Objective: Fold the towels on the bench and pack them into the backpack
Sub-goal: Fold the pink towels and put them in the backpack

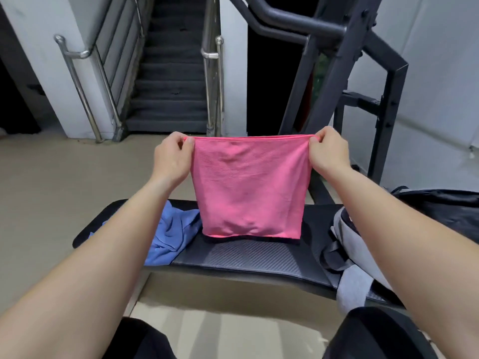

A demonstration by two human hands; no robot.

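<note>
A pink towel (248,187) hangs stretched in the air above the black bench (248,257). My left hand (172,155) pinches its top left corner and my right hand (328,151) pinches its top right corner. The towel's lower edge hangs just over the bench pad. A crumpled blue towel (172,234) lies on the bench to the left, partly hidden behind the pink one. A grey and black backpack (344,244) sits on the bench's right end, partly behind my right forearm.
A dark metal gym frame (363,73) stands behind the bench on the right. A staircase (171,81) with steel handrails rises at the back. A black bag (445,208) lies at far right. Beige floor spreads to the left.
</note>
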